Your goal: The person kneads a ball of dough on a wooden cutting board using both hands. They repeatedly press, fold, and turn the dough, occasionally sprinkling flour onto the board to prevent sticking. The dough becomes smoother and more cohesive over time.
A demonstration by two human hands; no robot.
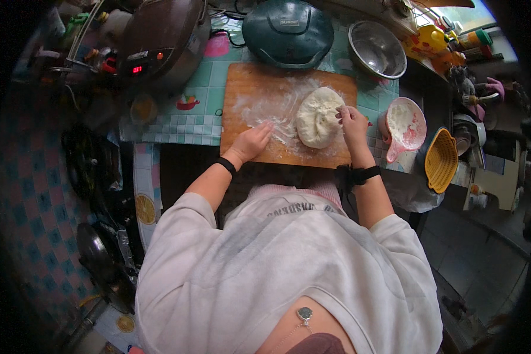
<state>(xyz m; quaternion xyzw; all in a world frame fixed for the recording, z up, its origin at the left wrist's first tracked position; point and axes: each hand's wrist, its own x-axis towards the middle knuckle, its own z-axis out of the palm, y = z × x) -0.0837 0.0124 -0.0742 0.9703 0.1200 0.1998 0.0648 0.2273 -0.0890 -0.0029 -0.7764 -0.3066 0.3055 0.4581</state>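
A pale, creased lump of dough (pixel 316 121) lies on the right part of a wooden board (pixel 243 84). White flour (pixel 265 104) is smeared over the board's middle and around the dough. My left hand (pixel 251 142) rests its extended fingertips in the flour, left of the dough and apart from it, holding nothing. At the dough's right edge is my right hand (pixel 353 125), its fingers bent and the thumb side towards the dough. Whether those fingers pinch any dough cannot be made out. Both wrists wear black bands.
Behind the board stands a dark green lidded appliance (pixel 287 37), with a metal bowl (pixel 376 48) to its right. A pink handled container (pixel 405 124) with flour and a yellow plastic basket (pixel 441 161) sit at right. A brown cooker (pixel 163 40) with a lit display occupies the left.
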